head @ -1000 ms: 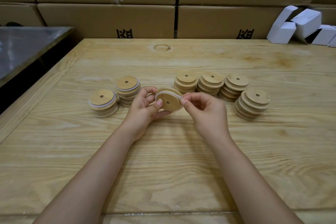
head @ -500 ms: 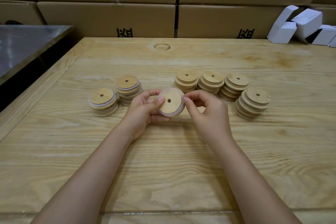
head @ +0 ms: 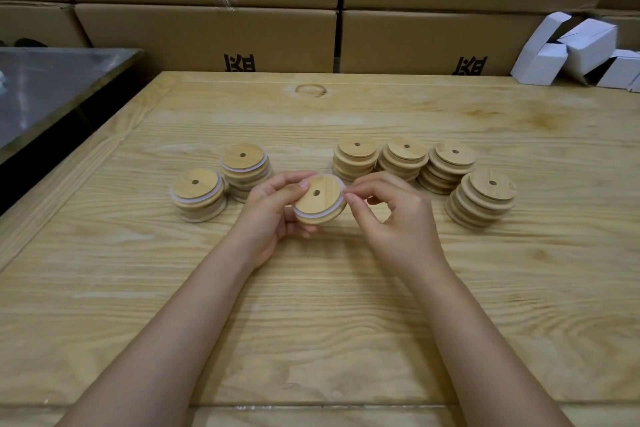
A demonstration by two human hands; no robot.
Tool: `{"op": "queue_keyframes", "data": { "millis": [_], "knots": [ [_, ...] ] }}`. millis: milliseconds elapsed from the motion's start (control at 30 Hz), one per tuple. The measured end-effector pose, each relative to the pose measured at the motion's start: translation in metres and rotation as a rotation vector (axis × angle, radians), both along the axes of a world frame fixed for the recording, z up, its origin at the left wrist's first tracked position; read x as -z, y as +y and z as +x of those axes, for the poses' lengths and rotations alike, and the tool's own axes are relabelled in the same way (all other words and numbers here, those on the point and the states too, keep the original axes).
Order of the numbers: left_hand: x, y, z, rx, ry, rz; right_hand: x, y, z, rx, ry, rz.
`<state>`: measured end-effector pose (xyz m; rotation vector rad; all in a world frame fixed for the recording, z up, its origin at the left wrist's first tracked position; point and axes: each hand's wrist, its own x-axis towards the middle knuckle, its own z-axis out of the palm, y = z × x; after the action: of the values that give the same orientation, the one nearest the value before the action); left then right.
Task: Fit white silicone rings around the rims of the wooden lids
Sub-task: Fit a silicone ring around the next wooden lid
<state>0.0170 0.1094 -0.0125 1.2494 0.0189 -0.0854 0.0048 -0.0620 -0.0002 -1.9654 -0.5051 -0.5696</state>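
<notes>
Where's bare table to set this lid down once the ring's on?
Bare: the far strip before the cardboard boxes, the gap between the ringed stacks and the plain stacks, and the near table beside the forearms. Crowded: the four plain stacks, nearly touching.

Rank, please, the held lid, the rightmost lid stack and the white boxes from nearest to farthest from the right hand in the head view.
1. Held lid: at the fingers of the right hand, just left.
2. Rightmost lid stack: close by, to the right.
3. White boxes: far back right.
</notes>
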Motion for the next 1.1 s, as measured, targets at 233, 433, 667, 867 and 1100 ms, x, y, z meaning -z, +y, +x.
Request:
{"op": "queue_keyframes", "data": {
  "millis": [233, 433, 667, 867, 1100],
  "knots": [
    [-0.012, 0.021, 0.003, -0.324, -0.384, 0.066, 0.005, 0.005, -0.003, 0.020, 0.010, -0.101],
    [-0.018, 0.071, 0.000, -0.594, -0.472, -0.018, 0.005, 0.006, -0.004, 0.032, -0.042, -0.144],
    [-0.002, 0.117, 0.001, -0.907, -0.348, -0.040, 0.005, 0.006, -0.006, 0.036, -0.049, -0.187],
    [0.006, 0.115, 0.002, -0.921, -0.262, 0.131, 0.005, 0.005, -0.006, 0.037, -0.049, -0.227],
    [0.014, 0.113, 0.008, -0.904, -0.237, 0.329, 0.005, 0.006, -0.007, 0.029, -0.091, -0.255]
  ]
}}
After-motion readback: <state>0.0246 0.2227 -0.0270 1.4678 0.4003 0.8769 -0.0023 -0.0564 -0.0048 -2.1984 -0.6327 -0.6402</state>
